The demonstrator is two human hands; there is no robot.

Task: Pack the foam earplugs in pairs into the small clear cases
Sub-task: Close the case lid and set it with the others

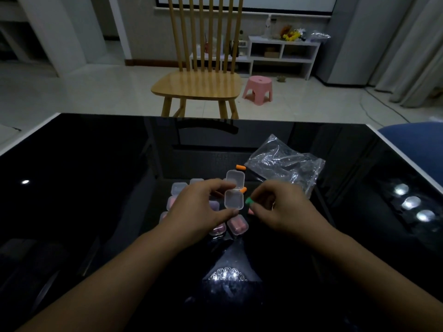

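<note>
Holding the open case (234, 192) between thumb and fingers, the left hand (199, 207) keeps it above the table (96, 164), lid hinged up toward 12 o'clock and the empty tray facing up. Filled cases (237, 225) lie below it. At 3 o'clock from the tray, just beside its edge, the right hand (285, 207) pinches a green earplug (249, 200), its long axis pointing to about 10 o'clock. I judge the right hand must move the plug toward 9 o'clock into the tray. An orange earplug (240, 167) lies at 12 o'clock.
</note>
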